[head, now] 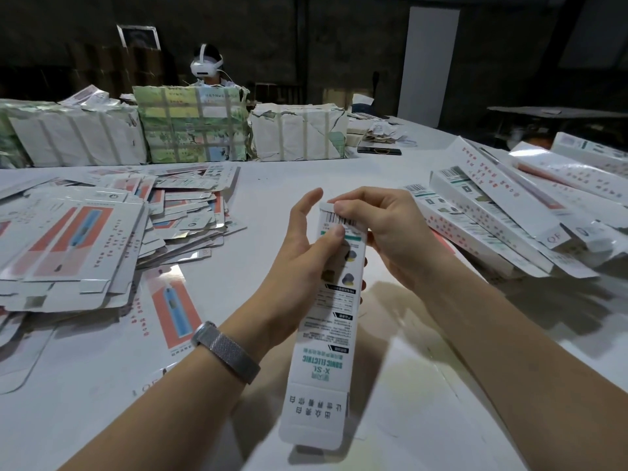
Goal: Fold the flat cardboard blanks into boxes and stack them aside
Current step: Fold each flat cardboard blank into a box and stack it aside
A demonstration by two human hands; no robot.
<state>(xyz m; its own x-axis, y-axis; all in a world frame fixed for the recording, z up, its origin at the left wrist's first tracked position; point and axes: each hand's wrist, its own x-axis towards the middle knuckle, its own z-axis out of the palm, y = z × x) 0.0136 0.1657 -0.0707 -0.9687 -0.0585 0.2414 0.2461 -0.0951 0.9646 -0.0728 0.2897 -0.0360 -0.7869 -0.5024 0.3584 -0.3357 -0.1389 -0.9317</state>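
2 hands work on 1 box above the table.
Left hand grips its side; right hand pinches its top flap; flat blanks left, folded boxes right.

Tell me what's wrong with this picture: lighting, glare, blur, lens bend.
Head view: the back wall is dim, the table evenly lit; soft glare sits on the table near the right forearm; both arms throw dark shadows; the wide lens bows the far bundles and stretches the box between the left hand and right hand; the edges look soft.
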